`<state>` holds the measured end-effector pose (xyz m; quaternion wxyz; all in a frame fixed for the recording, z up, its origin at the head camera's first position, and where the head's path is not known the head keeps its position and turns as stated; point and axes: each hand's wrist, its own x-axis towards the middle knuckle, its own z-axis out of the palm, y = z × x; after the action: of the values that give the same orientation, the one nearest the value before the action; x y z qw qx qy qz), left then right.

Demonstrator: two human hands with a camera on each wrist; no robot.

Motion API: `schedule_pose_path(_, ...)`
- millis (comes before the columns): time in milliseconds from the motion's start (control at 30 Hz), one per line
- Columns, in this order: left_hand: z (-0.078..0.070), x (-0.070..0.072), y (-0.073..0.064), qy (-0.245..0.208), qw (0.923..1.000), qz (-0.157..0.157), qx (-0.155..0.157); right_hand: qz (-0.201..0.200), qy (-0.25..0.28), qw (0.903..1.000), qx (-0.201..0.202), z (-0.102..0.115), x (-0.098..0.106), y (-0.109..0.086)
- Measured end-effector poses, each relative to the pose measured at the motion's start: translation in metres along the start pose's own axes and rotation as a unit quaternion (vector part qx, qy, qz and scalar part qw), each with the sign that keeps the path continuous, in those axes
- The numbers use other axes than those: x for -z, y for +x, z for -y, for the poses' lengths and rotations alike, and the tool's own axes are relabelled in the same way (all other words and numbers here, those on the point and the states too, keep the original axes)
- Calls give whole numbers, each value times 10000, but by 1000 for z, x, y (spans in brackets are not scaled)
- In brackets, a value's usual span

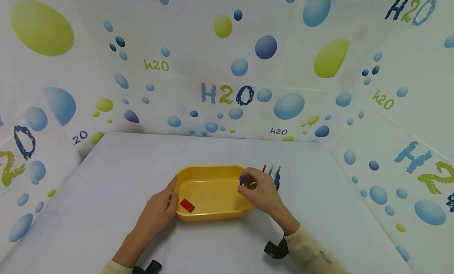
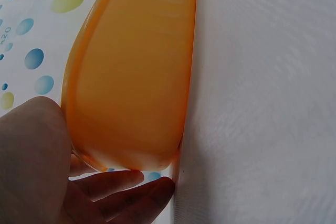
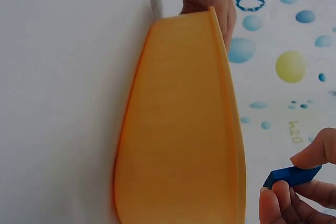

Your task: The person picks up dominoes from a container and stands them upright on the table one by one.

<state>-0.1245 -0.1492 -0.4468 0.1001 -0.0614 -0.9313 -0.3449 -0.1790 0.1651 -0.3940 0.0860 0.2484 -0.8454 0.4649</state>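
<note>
A yellow tray (image 1: pixel 213 218) sits on the table. My left hand (image 1: pixel 158 209) holds its left end, the thumb at the near corner and the fingers along the outside. Above the tray's right end, my right hand (image 1: pixel 261 189) pinches a small blue block (image 3: pixel 293 176) between thumb and fingertips. The block also shows at the top of the left wrist view. A red block (image 1: pixel 187 205) lies in the tray's near left corner.
Just beyond my right hand several slim coloured sticks (image 1: pixel 278 169) stand up, red, blue, yellow and green, their lower parts partly hidden. A white cover lies over the table (image 1: pixel 117 163). Sheets printed with drops (image 1: pixel 227 61) hang behind and at both sides.
</note>
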Motion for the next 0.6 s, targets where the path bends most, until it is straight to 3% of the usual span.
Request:
schedule_pose_path(267, 0, -1, 0, -11, 10000, 3, -4, -251, -177, 9995, -52, -7, 23, -10)
schedule_pose_path(600, 0, -1, 0, 45, 10000, -5, -2, -537, -389, 9970, -403, -17, 43, -21)
